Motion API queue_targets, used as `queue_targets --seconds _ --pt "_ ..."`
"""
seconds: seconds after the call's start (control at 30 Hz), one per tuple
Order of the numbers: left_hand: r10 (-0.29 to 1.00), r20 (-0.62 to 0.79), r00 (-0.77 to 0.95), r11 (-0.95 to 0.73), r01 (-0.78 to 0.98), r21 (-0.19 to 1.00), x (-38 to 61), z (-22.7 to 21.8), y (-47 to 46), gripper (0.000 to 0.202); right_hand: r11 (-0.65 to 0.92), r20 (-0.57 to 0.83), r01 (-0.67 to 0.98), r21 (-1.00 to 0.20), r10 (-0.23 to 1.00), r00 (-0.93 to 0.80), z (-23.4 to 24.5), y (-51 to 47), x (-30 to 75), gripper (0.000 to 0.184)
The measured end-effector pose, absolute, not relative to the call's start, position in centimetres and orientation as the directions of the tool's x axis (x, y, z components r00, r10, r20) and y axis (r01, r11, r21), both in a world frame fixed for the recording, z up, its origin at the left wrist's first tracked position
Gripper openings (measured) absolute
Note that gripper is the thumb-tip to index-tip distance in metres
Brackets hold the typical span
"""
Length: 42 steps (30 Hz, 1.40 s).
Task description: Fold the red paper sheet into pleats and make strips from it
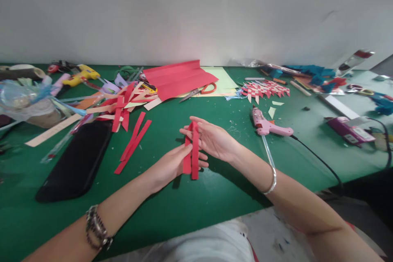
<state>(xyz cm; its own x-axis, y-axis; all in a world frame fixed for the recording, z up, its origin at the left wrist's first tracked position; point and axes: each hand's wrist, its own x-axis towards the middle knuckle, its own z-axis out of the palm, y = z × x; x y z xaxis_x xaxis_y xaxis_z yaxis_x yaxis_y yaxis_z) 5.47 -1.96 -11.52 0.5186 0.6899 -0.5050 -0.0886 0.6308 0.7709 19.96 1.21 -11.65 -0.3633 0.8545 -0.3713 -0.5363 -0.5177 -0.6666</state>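
Observation:
A red paper strip [195, 157], bent double with its fold at the top, is held up between my two hands above the green table. My left hand [173, 163] grips its lower part, the thumb lying on the paper and fingertips showing behind it. Up at the fold, my right hand [216, 138] has the strip between thumb and fingers. Two loose red paper strips [133, 145] lie on the table to the left of my hands. Farther back are a large red paper sheet [181, 77] and orange-handled scissors [199, 91].
At right lies a pink glue gun [270, 126] with a cable. Behind it is a woven red-and-white paper piece [265, 89]. On the left are a black case [78, 163], a heap of paper strips [121, 106] and a yellow glue gun [82, 74]. A purple box [350, 131] sits far right.

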Motion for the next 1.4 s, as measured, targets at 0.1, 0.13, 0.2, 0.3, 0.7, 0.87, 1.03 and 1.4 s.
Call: queue_targets --seconds 0.1,0.13,0.2,0.3,0.7,0.87,1.03,1.4 --pt "0.67 -0.513 0.537 0.625 -0.034 0.78 5.3 -11.4 -2.0 0.021 -0.53 -0.39 -0.514 -0.674 0.847 -0.362 -11.3 1.0 19.9 0.034" --pt "0.662 -0.515 0.544 0.612 0.004 0.791 5.1 -11.4 -1.9 0.02 -0.53 -0.379 -0.495 -0.689 0.845 -0.376 -11.2 0.9 20.0 0.037" --pt "0.655 -0.516 0.552 0.585 0.062 0.809 4.7 -11.4 -1.6 0.018 -0.498 -0.33 -0.458 -0.737 0.856 -0.399 -11.1 0.8 20.2 0.045" --pt "0.674 -0.493 0.551 0.563 0.049 0.825 4.1 -11.5 -1.0 0.02 -0.382 -0.209 -0.408 -0.829 0.889 -0.407 -11.3 0.9 20.5 0.043" --pt "0.649 -0.525 0.551 0.472 0.251 0.845 2.2 -11.3 0.9 0.029 0.019 -0.008 0.08 -0.997 0.945 -0.326 -11.8 2.0 22.0 0.015" --pt "0.575 -0.542 0.613 0.437 0.331 0.837 1.8 -11.3 0.8 0.039 0.053 -0.037 0.187 -0.981 0.894 -0.446 -12.1 1.8 22.2 0.026" --pt "0.566 -0.531 0.631 0.411 0.342 0.845 1.7 -11.2 0.7 0.041 0.321 0.052 0.359 -0.876 0.804 -0.592 -12.0 1.7 22.3 0.023" --pt "0.493 -0.471 0.731 0.479 0.223 0.849 1.5 -11.6 0.6 0.044 0.056 -0.093 0.227 -0.972 0.798 -0.596 -12.0 1.7 22.4 0.028"
